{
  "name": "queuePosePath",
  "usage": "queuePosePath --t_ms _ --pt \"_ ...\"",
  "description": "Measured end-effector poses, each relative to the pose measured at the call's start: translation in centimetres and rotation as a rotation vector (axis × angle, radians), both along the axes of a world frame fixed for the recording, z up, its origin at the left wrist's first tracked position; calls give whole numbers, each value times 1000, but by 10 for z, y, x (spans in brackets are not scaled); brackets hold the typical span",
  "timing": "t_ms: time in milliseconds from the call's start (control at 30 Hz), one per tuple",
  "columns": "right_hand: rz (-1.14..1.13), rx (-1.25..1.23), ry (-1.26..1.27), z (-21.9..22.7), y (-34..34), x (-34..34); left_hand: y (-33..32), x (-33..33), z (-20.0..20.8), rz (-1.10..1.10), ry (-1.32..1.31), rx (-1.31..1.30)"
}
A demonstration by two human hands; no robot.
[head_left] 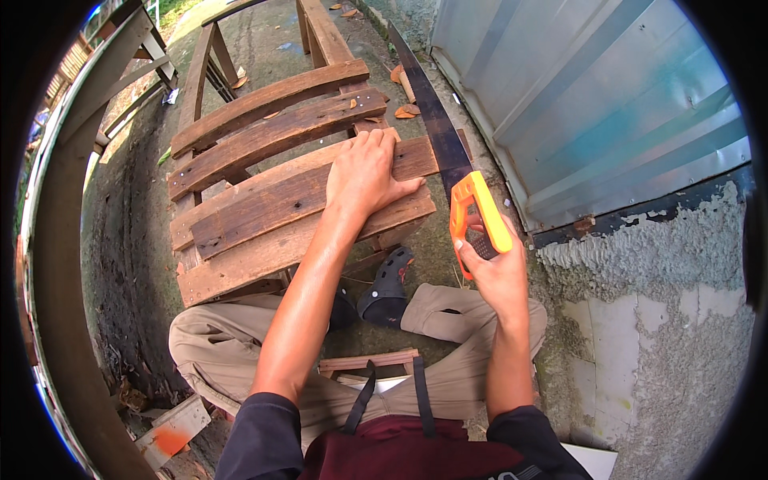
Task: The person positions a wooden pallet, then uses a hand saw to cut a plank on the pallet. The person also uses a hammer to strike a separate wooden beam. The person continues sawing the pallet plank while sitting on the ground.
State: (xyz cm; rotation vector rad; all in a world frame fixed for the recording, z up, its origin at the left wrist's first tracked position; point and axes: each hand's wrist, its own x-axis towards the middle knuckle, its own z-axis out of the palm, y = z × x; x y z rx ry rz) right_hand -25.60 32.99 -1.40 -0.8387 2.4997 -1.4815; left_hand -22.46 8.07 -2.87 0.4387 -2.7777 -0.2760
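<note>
A dark brown wooden plank [280, 198] lies across a slatted wooden bench [276, 108], its right end jutting past the slats. My left hand [366, 172] bears down on the plank, thumb out to the right and fingers bent over its far side. In my right hand [496, 264] is a handsaw [436, 112], gripped by its orange and yellow handle. The saw's long dark blade points away from me and crosses the plank near its jutting end. Whether the teeth touch the wood I cannot tell.
A corrugated metal sheet [584, 104] and a rough concrete wall [648, 336] stand close on the right. My legs and dark clogs [386, 280] are below the bench. Dry leaves [406, 110] lie on the floor beyond. A wooden frame [68, 160] rises at left.
</note>
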Motion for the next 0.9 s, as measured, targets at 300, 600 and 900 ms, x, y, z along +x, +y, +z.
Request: queuePosePath --t_ms 300,600,900 --pt "53 35 82 7 -9 0 0 -1 -2 5 27 17" --pt "-98 -430 -114 -15 -25 5 0 -4 -2 -1 49 -12" --pt "-71 -183 -47 -55 83 59 1 3 -1 24 4 -5"
